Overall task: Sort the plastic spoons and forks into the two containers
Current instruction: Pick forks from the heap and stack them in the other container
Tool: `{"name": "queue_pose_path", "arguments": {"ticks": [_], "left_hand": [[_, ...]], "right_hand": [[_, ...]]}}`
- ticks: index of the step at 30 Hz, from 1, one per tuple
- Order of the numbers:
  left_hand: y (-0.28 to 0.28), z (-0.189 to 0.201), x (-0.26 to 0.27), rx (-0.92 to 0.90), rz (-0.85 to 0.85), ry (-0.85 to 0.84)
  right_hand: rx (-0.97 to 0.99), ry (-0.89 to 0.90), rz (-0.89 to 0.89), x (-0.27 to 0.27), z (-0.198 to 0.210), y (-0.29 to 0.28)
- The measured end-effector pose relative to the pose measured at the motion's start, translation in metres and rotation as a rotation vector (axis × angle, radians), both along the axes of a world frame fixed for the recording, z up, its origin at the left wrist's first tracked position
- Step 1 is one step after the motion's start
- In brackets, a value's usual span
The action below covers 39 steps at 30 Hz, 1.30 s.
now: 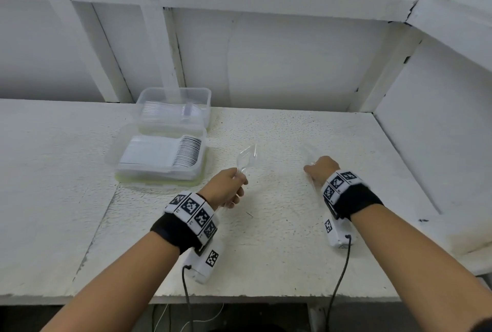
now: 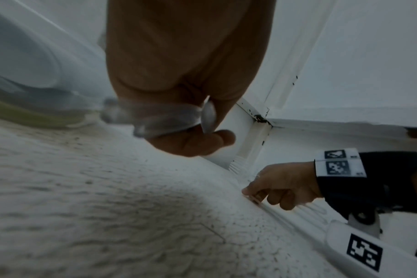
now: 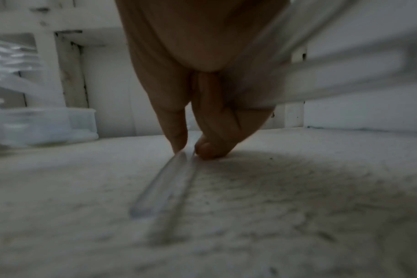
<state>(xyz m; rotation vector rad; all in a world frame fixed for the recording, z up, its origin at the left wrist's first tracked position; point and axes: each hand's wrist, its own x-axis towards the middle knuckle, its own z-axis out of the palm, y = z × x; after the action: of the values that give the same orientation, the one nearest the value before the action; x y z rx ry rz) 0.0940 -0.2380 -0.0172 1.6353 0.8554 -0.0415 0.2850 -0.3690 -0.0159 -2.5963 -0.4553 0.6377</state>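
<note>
Two clear containers stand at the back left of the table. The near container [image 1: 125, 145] holds a neat row of stacked clear spoons [image 1: 187, 151]. The far container [image 1: 205, 97] holds more clear cutlery, too blurred to name. My left hand [image 1: 237, 175] is raised just right of the near container and grips a small bunch of clear plastic utensils [image 1: 247, 157], also seen as utensils [image 2: 164, 118]. My right hand [image 1: 310, 170] is down on the table, where thumb and forefinger pinch a clear utensil handle [image 3: 164, 182]. More clear handles [image 3: 345, 75] lie across its palm.
The white textured table [image 1: 279, 225] runs to a wall behind and a side panel [image 1: 431, 132] on the right. Its front edge is near my forearms. Wrist-camera cables [image 1: 339, 273] hang over that edge.
</note>
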Motion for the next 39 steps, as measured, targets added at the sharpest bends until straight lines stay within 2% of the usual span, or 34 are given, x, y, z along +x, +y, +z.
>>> {"name": "queue_pose_path", "arguments": {"ticks": [1, 5, 7, 10, 16, 20, 27, 29, 33, 35, 39], "left_hand": [[-0.001, 0.001, -0.003, -0.004, 0.019, -0.018], [-0.008, 0.003, -0.011, -0.005, 0.088, -0.089], [-0.013, 0.005, -0.014, 0.009, 0.110, -0.121], [-0.020, 0.004, -0.019, 0.133, 0.097, -0.127], [-0.024, -0.005, -0.029, 0.360, 0.073, -0.096], [-0.027, -0.007, -0.036, 0.379, 0.119, -0.123], [-0.033, -0.007, -0.044, 0.469, 0.107, -0.164], [-0.031, -0.006, -0.044, 0.333, 0.118, -0.178], [-0.023, 0.004, -0.049, -0.342, 0.157, -0.219], [-0.019, 0.007, -0.052, -0.460, 0.111, -0.224], [-0.016, 0.008, -0.052, -0.467, 0.027, -0.229]], "right_hand": [[0.040, 0.033, -0.020, -0.001, 0.001, 0.002], [0.439, 0.273, -0.087, -0.021, 0.010, 0.008], [0.579, 0.366, -0.099, -0.038, 0.016, 0.012], [0.685, 0.453, -0.100, -0.071, 0.022, 0.019], [0.808, 0.510, -0.082, -0.109, 0.016, 0.032], [0.813, 0.472, -0.114, -0.116, 0.012, 0.035], [0.698, 0.117, -0.006, -0.121, 0.009, 0.036], [0.705, 0.086, 0.029, -0.121, 0.008, 0.036], [0.751, 0.091, 0.123, -0.122, 0.009, 0.035], [0.766, 0.106, 0.163, -0.123, 0.010, 0.035], [0.758, 0.113, 0.231, -0.129, 0.009, 0.037]]}}
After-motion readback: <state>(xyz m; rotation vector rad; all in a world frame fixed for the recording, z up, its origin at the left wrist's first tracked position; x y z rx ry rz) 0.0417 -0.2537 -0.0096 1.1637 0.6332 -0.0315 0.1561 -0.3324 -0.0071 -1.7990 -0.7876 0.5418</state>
